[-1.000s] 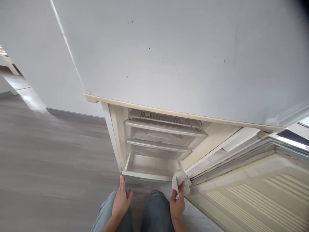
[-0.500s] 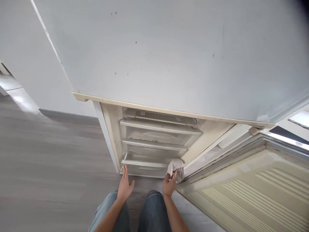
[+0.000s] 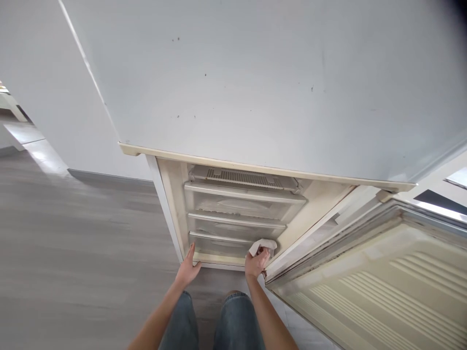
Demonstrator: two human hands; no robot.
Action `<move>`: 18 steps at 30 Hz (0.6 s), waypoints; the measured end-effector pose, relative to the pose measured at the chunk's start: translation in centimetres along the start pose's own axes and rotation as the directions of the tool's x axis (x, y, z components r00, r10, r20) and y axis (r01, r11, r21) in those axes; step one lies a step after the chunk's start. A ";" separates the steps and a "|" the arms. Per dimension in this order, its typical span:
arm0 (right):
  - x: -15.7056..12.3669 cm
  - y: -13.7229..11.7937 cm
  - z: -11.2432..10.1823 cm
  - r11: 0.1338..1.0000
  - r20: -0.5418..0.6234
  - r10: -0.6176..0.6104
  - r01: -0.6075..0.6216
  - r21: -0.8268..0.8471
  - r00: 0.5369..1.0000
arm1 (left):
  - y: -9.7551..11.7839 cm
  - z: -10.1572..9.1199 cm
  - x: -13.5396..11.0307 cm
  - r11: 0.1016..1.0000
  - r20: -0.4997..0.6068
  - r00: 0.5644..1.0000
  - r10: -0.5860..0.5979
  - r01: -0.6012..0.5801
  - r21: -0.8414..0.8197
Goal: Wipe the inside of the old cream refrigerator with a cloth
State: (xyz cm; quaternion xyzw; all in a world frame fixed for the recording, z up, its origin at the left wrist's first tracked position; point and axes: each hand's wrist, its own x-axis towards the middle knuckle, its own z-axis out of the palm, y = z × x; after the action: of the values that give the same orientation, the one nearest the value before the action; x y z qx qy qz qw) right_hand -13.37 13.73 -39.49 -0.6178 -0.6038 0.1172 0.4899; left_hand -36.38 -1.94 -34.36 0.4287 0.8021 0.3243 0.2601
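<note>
I look down at the open lower compartment of a white fridge (image 3: 255, 87) with three clear drawers. The bottom drawer (image 3: 219, 243) sits pushed in, level with the two above it. My left hand (image 3: 188, 268) lies flat with fingers stretched against the drawer's left front corner. My right hand (image 3: 256, 262) is closed round a crumpled white cloth (image 3: 263, 244) and presses it against the drawer's right end. My knees in blue jeans (image 3: 233, 321) are just below the hands.
The cream ribbed inside of the open fridge door (image 3: 383, 282) swings out at the right, close to my right arm. Grey wood-look floor (image 3: 80, 253) stretches left. A white wall with a dark skirting (image 3: 105, 176) stands behind.
The bottom drawer, pulled out a second ago, has slid back into the compartment. Both hands moved forward with it, the right still holding the cloth.
</note>
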 end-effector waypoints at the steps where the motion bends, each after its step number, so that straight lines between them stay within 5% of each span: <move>1: 0.1 0.0 0.0 1.000 0.007 0.009 -0.009 -0.003 1.000 | -0.2 0.1 -0.8 1.000 -0.011 1.000 -0.011 0.011 0.008; 6: -1.5 -0.3 0.6 1.000 0.100 0.001 0.002 -0.027 0.995 | -0.6 0.9 -7.7 0.996 -0.042 0.998 -0.047 0.050 0.078; 10: -4.2 -0.8 1.8 0.998 0.215 -0.036 0.045 -0.036 0.976 | -1.1 0.2 -12.8 0.962 -0.002 0.997 0.071 -0.068 0.263; 14: -5.9 -1.4 3.1 0.984 0.295 -0.126 0.157 -0.083 0.947 | -1.9 -0.7 -14.6 0.932 0.072 0.997 0.033 -0.057 0.358; 18: -6.9 -3.0 4.7 0.938 0.393 -0.224 0.306 -0.161 0.892 | -2.3 -0.5 -14.4 0.908 0.022 0.996 0.090 -0.091 0.409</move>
State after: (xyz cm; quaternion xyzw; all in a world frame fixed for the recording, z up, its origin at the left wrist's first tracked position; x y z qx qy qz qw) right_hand -20.46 9.33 -42.66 -0.5460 -0.7731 0.0956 0.3085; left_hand -30.75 -15.42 -33.69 0.5106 0.8312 0.1603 0.1504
